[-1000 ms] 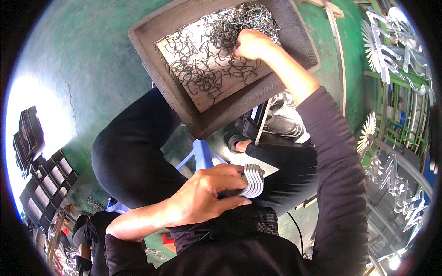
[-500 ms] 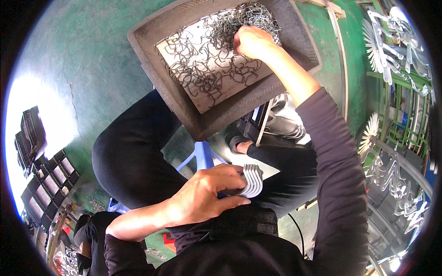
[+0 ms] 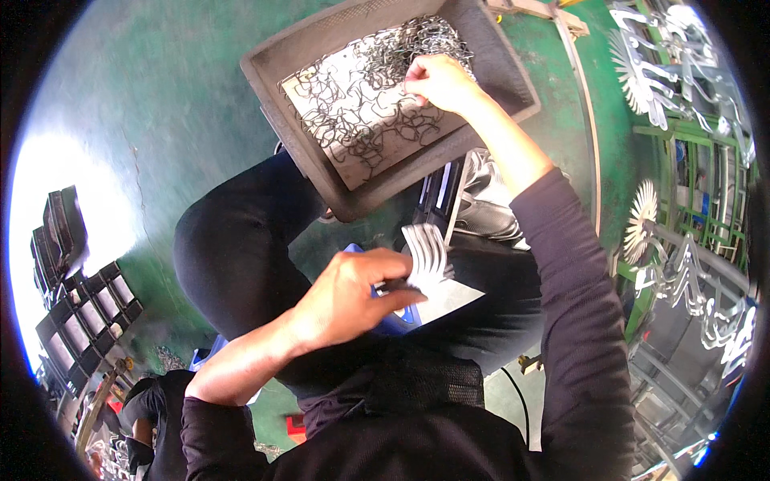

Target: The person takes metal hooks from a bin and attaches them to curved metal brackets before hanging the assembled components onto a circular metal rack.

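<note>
A dark grey plastic bin (image 3: 509, 74) stands tilted in front of me. Many small bent wire hooks (image 3: 361, 120) lie in it over a pale sheet, heaped thickest at the far right. Among them is my right hand (image 3: 443, 82), thumb and fingers pinched together at the heap's near edge; whatever is between the fingertips is too small to make out. Closer to my body, above my lap, my left hand (image 3: 345, 293) grips a stack of several curved silvery metal strips (image 3: 427, 252) between thumb and fingers. The strips' bent ends point up and away from me.
A blue stool (image 3: 405, 317) and a white sheet (image 3: 453, 301) show below the strips. Right of my legs is a black crate (image 3: 441, 196) beside shiny metal parts (image 3: 485, 200). Metal parts hang on green racks (image 3: 698, 192) at right. Black trays (image 3: 88, 321) stand left, near another person (image 3: 164, 409).
My left hand has lifted and turned the metal strips, so their ends now point farther from me. My right hand has drawn slightly back from the heap. The bin appears slightly farther off.
</note>
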{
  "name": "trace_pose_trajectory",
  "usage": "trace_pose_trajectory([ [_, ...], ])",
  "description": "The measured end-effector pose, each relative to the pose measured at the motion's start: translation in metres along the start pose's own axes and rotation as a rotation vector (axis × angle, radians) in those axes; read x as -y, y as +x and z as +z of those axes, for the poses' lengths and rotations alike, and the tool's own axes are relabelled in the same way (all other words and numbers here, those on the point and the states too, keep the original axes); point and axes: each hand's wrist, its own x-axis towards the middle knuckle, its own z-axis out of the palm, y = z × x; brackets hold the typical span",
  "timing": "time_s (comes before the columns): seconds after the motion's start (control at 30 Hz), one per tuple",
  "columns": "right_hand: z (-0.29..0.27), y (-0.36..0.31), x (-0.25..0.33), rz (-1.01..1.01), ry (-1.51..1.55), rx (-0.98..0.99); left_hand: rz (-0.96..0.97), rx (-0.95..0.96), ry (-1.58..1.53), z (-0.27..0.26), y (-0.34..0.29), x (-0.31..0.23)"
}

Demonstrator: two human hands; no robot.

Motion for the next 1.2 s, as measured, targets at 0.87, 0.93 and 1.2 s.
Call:
trace_pose_trajectory([
  [0.87, -0.015, -0.241, 0.035, -0.064, 1.232, -0.023, 0.036, -0.354, 0.04, 0.052, -0.028, -0.004],
  [0.93, -0.015, -0.226, 0.016, -0.121, 1.386, 0.028, 0.03, -0.366, 0.04, 0.05, -0.032, -0.005],
  [1.2, -0.045, -0.139, 0.013, -0.163, 1.403, 0.032, -0.069, -0.274, -0.094, 0.018, -0.043, -0.022],
])
